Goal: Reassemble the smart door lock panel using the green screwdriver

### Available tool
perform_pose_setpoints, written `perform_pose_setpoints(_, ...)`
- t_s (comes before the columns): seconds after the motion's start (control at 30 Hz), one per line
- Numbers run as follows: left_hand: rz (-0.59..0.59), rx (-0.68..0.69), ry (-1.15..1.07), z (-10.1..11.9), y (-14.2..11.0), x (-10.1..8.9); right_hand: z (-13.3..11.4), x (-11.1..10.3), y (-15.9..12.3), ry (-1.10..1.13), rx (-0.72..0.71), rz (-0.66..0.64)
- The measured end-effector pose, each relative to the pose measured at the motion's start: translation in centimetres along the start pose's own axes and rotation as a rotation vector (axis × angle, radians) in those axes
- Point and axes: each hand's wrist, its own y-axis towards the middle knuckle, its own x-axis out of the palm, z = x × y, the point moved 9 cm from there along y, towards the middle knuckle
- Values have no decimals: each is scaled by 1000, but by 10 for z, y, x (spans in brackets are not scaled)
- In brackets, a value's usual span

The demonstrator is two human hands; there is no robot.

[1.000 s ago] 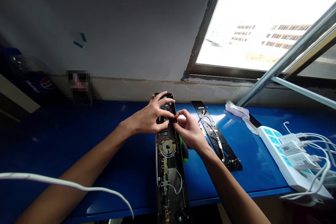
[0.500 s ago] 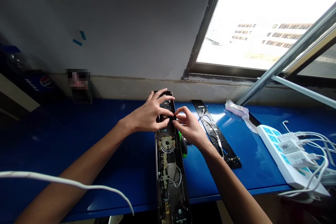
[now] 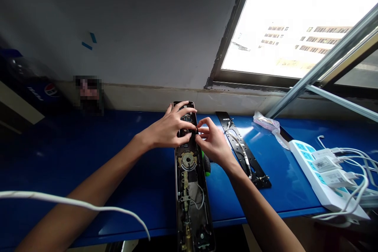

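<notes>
A long, narrow black lock housing [image 3: 188,177] lies open, showing a round metal disc, a brass-coloured mechanism and a thin white wire. My left hand [image 3: 167,128] rests over its far part, thumb and index finger closed around a small black part [image 3: 194,131] at the right edge, the other fingers spread. From the right, my right hand [image 3: 215,141] pinches at that same part, its fingertips nearly meeting those of my left. The fingers mostly cover the part, so its exact kind is hidden.
Right of the housing lie a green-and-black tool handle [image 3: 207,165] and a black perforated plate [image 3: 251,157] with white wires. Farther right are a plastic bag [image 3: 267,122] and a white power strip [image 3: 307,165] with chargers. A white cable [image 3: 88,206] crosses above my left forearm.
My hands keep almost the same pose at the housing's right edge. My right fingertips have shifted very slightly; the small black part shows less between the fingers.
</notes>
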Motion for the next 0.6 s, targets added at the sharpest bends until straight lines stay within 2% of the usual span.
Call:
perform_pose_setpoints(0.33, 33, 19, -46, -2, -1, 2, -3, 0, 1, -73, -23, 51)
perform_pose_setpoints(0.6, 2, 17, -46, -5, -3, 2, 1, -1, 1, -43, 1, 27)
